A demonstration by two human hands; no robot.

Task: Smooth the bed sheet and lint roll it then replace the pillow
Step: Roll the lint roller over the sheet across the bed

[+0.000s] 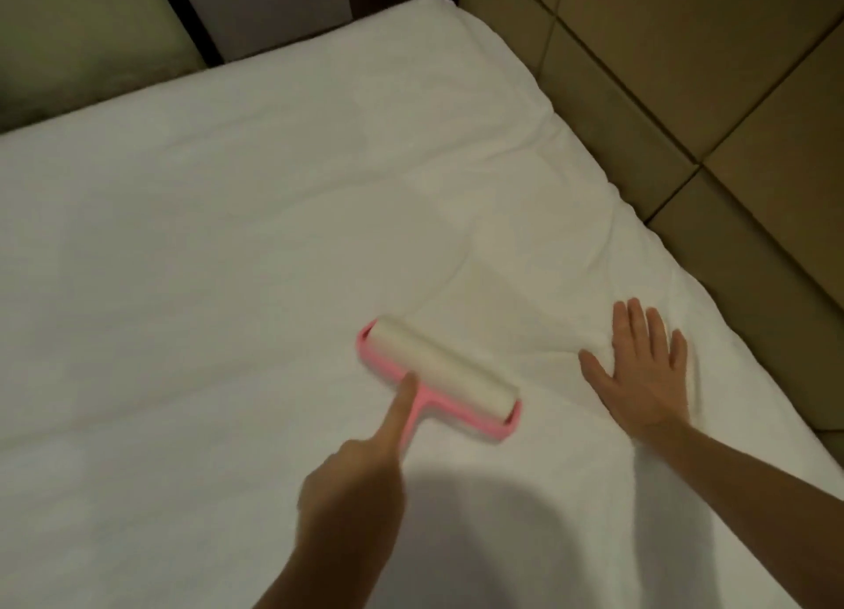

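A white bed sheet [228,252] covers the mattress and fills most of the view. On it lies a pink lint roller [440,375] with a wide white roll, near the middle. My left hand [361,476] grips its pink handle, with the index finger stretched along the handle toward the roll. To the right of the roller, my right hand [644,371] presses flat on the sheet with fingers spread, beside some creases that run toward the bed's right edge. No pillow is in view.
A padded tan headboard [685,60] with square panels runs along the bed's right edge. At the top left, beyond the bed's far edge, stand a greenish cushion [91,37] and a dark upright post [192,19].
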